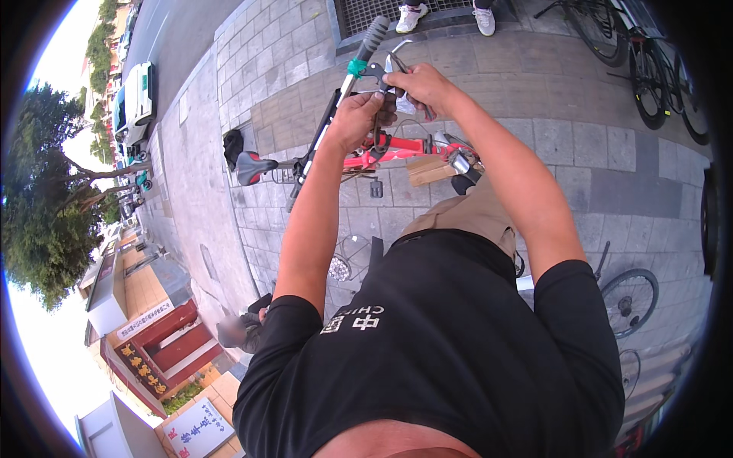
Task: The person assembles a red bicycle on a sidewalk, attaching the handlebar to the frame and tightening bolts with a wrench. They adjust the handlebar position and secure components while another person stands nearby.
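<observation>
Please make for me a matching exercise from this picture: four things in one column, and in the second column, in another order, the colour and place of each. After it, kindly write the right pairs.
Things
1. Bike frame
2. Brake lever
3. Band
4. Nearest car

Colours and places
A. Green, next to the grip
B. White, toward the picture's left side
C. Red, below the hands
D. Dark, by the right hand

Right pairs: 1-C, 2-D, 3-A, 4-B
</observation>
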Demonstrator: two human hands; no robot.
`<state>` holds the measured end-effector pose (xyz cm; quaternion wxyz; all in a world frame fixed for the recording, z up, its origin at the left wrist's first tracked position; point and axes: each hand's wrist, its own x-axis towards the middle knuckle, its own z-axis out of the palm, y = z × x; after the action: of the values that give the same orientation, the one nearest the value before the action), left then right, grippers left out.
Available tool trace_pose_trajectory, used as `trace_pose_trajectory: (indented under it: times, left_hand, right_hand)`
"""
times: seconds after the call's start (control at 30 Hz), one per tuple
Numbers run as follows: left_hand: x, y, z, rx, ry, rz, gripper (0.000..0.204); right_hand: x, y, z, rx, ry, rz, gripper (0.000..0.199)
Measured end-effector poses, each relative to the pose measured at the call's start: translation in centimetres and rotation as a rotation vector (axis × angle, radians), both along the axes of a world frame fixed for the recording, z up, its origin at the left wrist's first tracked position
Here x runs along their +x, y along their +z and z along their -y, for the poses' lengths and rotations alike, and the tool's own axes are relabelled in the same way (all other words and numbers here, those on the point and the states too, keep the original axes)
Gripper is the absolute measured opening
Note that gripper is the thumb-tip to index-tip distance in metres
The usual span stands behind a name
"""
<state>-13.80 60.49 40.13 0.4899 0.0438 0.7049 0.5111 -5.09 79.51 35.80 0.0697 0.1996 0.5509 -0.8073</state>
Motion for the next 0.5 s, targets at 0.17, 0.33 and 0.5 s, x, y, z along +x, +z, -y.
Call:
trace_pose_trajectory:
  times: [0.17,0.33,0.5]
  left_hand:
    - [-0.2,2.1,-0.8,-0.127,-0.095,-0.099,0.035]
    - [0.0,2.6,-1.5,-0.278,-0.224,-0.332,0.03]
    - [1.3,2.1,-1.5,-0.529,-0.273,-0.829,0.035]
  right_hand:
    - [-0.5,0.1,-0.5,0.059,0.106,-0.038,0.037]
    - [-1.2,0.0,-0.4,0.182,0.169,-0.098,0.037]
    - [-1.2,1.4,-0.4,0.274,0.182,-0.046,0.04]
